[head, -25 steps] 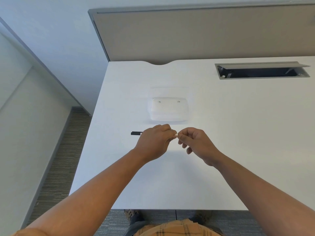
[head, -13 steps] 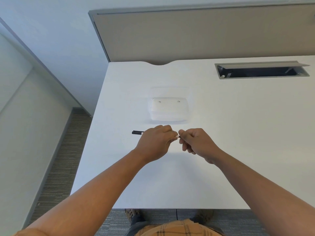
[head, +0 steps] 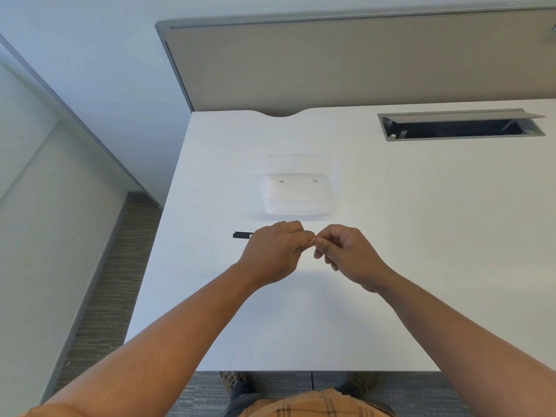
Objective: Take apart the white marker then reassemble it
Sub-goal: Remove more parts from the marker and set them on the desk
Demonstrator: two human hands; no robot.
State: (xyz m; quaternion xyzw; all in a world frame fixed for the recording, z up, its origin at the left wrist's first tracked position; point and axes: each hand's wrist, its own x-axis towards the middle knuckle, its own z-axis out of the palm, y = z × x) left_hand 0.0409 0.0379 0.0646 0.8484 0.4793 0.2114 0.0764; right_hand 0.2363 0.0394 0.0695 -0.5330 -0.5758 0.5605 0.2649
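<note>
My left hand (head: 273,251) is closed around the white marker, hiding its body. Only the marker's black end (head: 242,235) shows, sticking out to the left of my fist, just above the white desk (head: 421,236). My right hand (head: 346,257) pinches the marker's other end with thumb and forefinger, its fingertips touching those of my left hand. That end is almost wholly covered by the fingers, so I cannot tell which part of the marker it is. Both hands hover over the middle of the desk.
A clear plastic tray (head: 298,197) sits on the desk just beyond my hands. An open cable slot (head: 460,127) lies at the back right, in front of a grey partition (head: 361,64). The desk's left edge drops to carpet (head: 105,281).
My right hand has closed in on my left hand, and the small white gap of marker seen between them earlier is now covered. The left hand has barely moved.
</note>
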